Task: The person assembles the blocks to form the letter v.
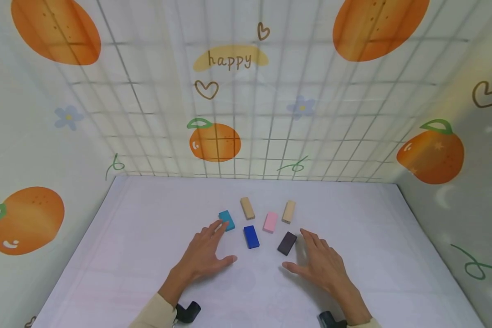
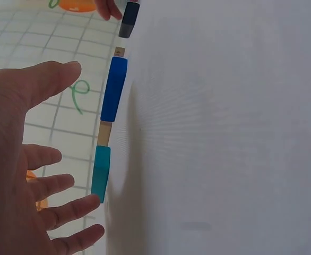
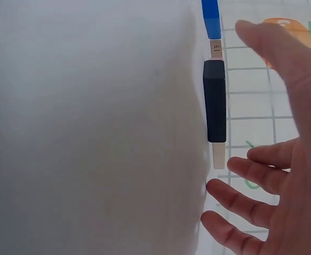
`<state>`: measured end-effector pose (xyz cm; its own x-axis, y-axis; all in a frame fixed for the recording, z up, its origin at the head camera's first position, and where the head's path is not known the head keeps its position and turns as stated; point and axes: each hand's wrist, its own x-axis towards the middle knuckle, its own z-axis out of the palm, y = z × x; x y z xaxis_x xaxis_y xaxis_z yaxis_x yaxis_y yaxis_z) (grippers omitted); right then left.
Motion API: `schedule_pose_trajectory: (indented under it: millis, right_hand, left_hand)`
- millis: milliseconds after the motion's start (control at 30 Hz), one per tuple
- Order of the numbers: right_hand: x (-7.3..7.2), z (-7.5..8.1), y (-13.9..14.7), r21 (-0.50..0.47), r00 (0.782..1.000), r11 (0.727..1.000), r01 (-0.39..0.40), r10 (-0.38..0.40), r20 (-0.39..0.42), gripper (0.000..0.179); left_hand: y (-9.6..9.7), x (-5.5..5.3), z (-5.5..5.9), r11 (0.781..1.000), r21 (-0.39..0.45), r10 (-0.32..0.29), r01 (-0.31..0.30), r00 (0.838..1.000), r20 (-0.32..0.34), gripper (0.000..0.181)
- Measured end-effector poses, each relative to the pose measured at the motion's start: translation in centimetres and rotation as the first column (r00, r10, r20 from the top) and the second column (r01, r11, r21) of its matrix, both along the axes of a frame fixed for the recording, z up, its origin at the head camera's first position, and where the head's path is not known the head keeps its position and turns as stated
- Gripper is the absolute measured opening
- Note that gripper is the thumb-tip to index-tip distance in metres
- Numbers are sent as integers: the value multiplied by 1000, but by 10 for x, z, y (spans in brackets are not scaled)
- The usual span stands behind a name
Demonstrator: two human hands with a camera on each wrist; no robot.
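Note:
My left hand hovers low over the white table with fingers spread, its fingertips overlapping the teal block in the head view. Inward of its thumb lies a dark blue block. On the other side my right hand is spread likewise, holding nothing, its fingers just right of a black block. Between and beyond the hands lie a pink block and two bare wooden blocks, the left one and the right one. All the blocks lie flat, apart from one another.
White cloth covers the table. Behind it hangs a sheet printed with oranges, hearts and a grid, and similar printed walls stand at both sides. Each wrist carries a black camera mount, the left one and the right one.

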<state>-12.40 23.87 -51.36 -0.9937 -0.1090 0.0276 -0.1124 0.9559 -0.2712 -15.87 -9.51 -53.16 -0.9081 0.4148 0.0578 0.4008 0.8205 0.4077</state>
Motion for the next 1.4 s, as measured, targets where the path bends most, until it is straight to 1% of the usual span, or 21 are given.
schedule_pose_trajectory:
  millis: [367,600,967,1167,1300,1400]
  right_hand:
    - [-1,1,-1,3,1000,1000,1,-1,9,110]
    - [-4,1,-2,5,1000,1000,0,0,9,110]
    - [-5,2,-5,-1,1000,1000,-5,5,9,108]
    - [-5,2,-5,-3,1000,1000,-5,5,6,108]
    - [-5,2,-6,-8,1000,1000,-6,6,5,107]
    - [-6,1,-5,-9,1000,1000,-8,8,3,107]
  left_hand:
    - [5,-5,0,1000,7,7,-6,1000,-11,91]
    - [9,-9,0,1000,-8,7,-7,1000,-28,88]
    - [16,-15,-1,1000,-14,4,-5,1000,-23,85]
    - [20,-15,3,1000,-6,0,0,1000,-30,84]
    - [23,-15,4,1000,2,-5,5,1000,-21,83]
    - [24,-16,3,1000,-7,-5,5,1000,-8,84]
